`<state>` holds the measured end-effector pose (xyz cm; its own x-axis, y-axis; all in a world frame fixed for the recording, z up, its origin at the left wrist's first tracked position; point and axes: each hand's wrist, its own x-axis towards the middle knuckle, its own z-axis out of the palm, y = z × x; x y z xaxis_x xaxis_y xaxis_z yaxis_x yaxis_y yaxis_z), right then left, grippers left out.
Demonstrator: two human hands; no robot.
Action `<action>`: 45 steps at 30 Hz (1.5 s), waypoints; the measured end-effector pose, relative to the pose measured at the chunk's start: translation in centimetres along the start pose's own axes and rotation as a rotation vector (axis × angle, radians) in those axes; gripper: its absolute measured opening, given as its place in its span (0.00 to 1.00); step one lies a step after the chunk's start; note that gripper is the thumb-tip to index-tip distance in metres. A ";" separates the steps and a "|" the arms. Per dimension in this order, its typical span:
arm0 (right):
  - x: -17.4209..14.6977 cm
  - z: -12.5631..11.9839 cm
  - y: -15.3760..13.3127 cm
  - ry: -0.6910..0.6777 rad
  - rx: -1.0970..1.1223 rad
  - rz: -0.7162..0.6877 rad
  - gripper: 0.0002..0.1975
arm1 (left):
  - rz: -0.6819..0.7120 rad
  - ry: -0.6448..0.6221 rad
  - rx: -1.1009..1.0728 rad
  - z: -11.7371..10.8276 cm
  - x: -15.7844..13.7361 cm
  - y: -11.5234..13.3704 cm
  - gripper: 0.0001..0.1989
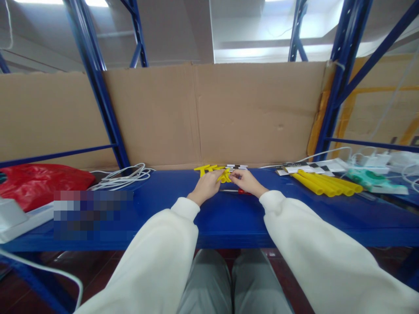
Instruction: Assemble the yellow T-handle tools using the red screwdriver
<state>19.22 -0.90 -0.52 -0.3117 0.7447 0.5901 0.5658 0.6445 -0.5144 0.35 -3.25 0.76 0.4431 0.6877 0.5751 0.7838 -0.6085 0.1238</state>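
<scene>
My left hand [207, 186] is closed on a yellow plastic pipe fitting [225, 176] just above the blue shelf. My right hand [245, 180] meets it from the right, fingertips pinched together close against the fitting; anything small between them is too tiny to make out. Several more yellow fittings [203, 168] lie behind my left hand, near the cardboard. Below the hands rests a screwdriver [242, 191] with a red handle, its thin shaft pointing left. A black-and-white patterned strip [237, 166] lies just beyond my right fingers.
Several yellow tubes [322, 183] lie at the right, beside a green-and-white packet [373, 179] and white adapters. Coiled white cable [126, 178] and a red bag [49, 181] sit at the left. A cardboard wall [229, 113] stands behind the blue shelf [157, 209], between blue posts.
</scene>
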 end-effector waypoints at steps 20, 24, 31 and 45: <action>0.5 -4.2 2.5 -0.254 -0.782 0.383 0.13 | -0.090 0.045 -0.050 -0.1 0.0 -0.1 0.26; 0.8 -3.9 2.8 -0.278 -0.840 0.329 0.14 | -0.087 0.048 -0.057 -0.1 0.0 -0.2 0.26; 0.9 -3.6 2.4 -0.298 -0.868 0.323 0.14 | -0.092 0.047 -0.083 -0.2 0.0 0.0 0.26; 0.0 -4.6 3.1 -0.208 -0.689 0.459 0.13 | -0.395 0.171 -0.761 1.4 4.1 1.3 0.16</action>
<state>24.52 0.32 0.75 -0.0339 0.9663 0.2552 0.9873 0.0720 -0.1418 3.72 -0.68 2.13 0.0807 0.8724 0.4820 0.3353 -0.4792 0.8111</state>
